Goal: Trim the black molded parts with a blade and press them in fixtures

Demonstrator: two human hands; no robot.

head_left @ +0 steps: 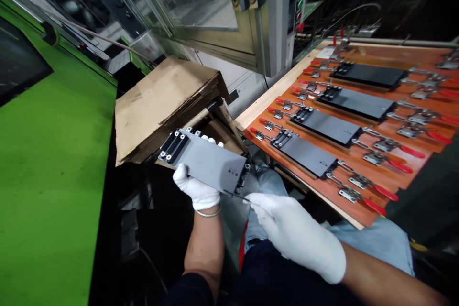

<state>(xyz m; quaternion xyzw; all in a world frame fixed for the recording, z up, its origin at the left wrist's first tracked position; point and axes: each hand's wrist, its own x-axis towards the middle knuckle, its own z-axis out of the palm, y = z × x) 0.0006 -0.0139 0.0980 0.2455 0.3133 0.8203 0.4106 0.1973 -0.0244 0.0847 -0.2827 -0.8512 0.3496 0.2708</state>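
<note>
A flat grey panel (211, 160) with black ends and small metal bushings is held up over my lap. White-gloved, my left hand (197, 189) grips it from beneath, the thumb at its near edge and the fingertips showing beyond its far edge. My right hand (290, 227), also gloved in white, pinches a thin dark tool (236, 196). The tool's tip meets the panel's near edge close to the right corner.
On the right, an orange board (358, 191) bears several similar panels (304, 153) between red-handled toggle clamps (385, 191). Cardboard sheets (165, 100) lie stacked beyond my left hand. A green machine (53, 167) stands at left, a metal-framed door (215, 33) behind.
</note>
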